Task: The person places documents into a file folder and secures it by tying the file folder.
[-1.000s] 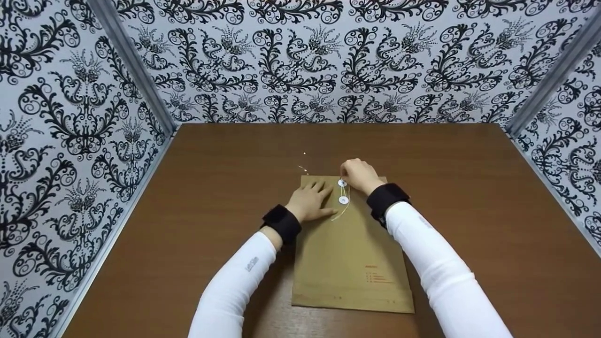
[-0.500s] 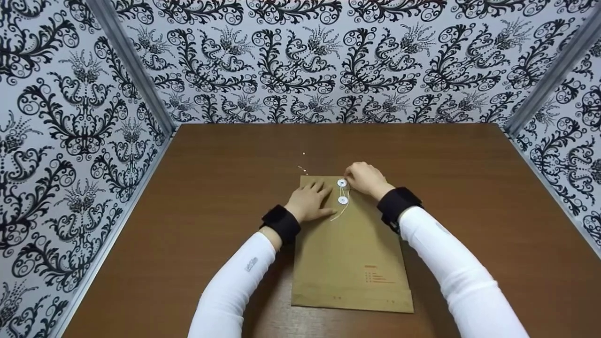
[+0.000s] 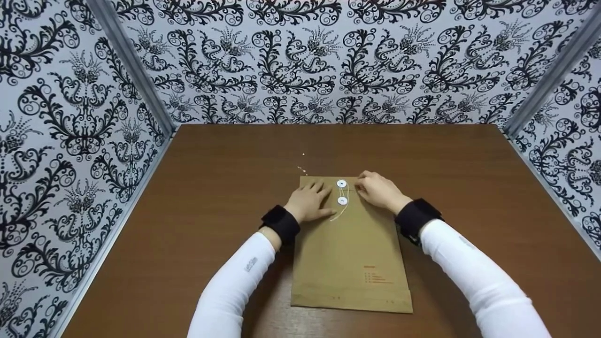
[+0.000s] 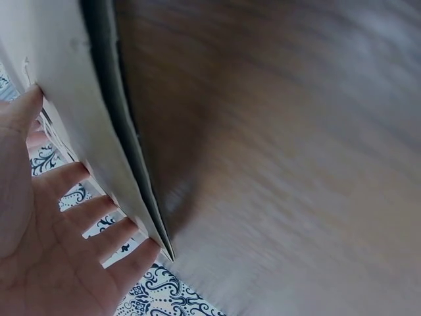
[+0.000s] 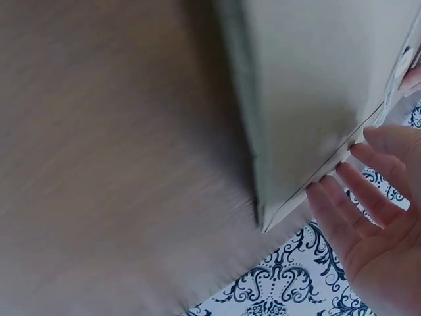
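A brown paper string-tie envelope [image 3: 350, 253] lies flat on the table, its flap end away from me. Two white button discs sit near that end, the upper disc [image 3: 342, 183] above the lower disc [image 3: 342, 201]. A thin pale string [image 3: 348, 206] runs round them, its loose tail trailing down and left. My left hand [image 3: 307, 202] rests with spread fingers on the envelope's upper left. On the upper right, my right hand [image 3: 379, 190] touches the flap with its fingertips, beside the discs and apart from the string. In the right wrist view its fingers [image 5: 355, 197] look extended, holding nothing.
Small white scraps [image 3: 303, 170] lie on the brown wooden table [image 3: 225, 188] just beyond the envelope's upper left corner. Patterned black-and-white walls [image 3: 300, 61] border the table at the back and sides.
My right hand has moved right and slightly nearer, from the upper disc to the upper right of the envelope, with its fingers off the string. The left hand has stayed still.
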Motion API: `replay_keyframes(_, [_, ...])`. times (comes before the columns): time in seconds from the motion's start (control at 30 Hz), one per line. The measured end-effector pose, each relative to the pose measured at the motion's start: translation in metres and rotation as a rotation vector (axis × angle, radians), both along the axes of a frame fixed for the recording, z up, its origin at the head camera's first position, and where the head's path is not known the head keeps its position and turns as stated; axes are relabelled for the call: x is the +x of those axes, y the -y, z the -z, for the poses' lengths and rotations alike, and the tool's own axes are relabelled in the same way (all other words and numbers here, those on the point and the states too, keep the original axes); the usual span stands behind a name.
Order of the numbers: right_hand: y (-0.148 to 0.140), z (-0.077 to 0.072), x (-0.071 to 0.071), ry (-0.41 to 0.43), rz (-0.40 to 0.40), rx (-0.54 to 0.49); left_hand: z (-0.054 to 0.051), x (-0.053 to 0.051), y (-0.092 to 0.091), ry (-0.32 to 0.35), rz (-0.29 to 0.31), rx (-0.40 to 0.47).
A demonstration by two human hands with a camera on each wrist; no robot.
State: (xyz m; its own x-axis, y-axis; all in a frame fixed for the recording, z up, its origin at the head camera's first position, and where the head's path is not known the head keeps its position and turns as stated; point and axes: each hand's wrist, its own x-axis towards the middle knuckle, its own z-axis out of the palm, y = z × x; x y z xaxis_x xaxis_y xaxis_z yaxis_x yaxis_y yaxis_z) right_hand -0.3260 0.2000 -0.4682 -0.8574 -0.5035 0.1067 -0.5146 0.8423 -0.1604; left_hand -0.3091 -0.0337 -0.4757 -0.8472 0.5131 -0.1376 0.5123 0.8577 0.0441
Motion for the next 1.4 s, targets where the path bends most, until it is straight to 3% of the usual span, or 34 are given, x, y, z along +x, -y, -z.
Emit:
replay_keyframes(0.33, [-0.009, 0.003, 0.008, 0.093, -0.036, 0.064, 0.002, -0.003, 0.001, -0.011, 0.005, -0.016])
replay_keyframes(0.63, [-0.018, 0.013, 0.006, 0.118, -0.088, 0.013, 0.009, -0.009, 0.004, -0.06, 0.049, 0.009])
replay_keyframes(0.83, [-0.015, 0.007, 0.009, 0.15, -0.07, 0.017, 0.014, -0.013, 0.006, -0.175, 0.107, -0.052])
replay_keyframes(1.0, [-0.014, 0.005, 0.009, 0.129, -0.069, 0.046, 0.012, -0.018, 0.002, -0.302, 0.164, -0.1])
replay_keyframes(1.23, [-0.014, 0.006, 0.006, 0.126, -0.066, 0.069, 0.007, -0.024, -0.008, -0.461, 0.272, -0.027])
replay_keyframes(1.4, [-0.014, 0.007, 0.005, 0.128, -0.071, 0.08, 0.007, -0.026, -0.017, -0.526, 0.362, -0.014])
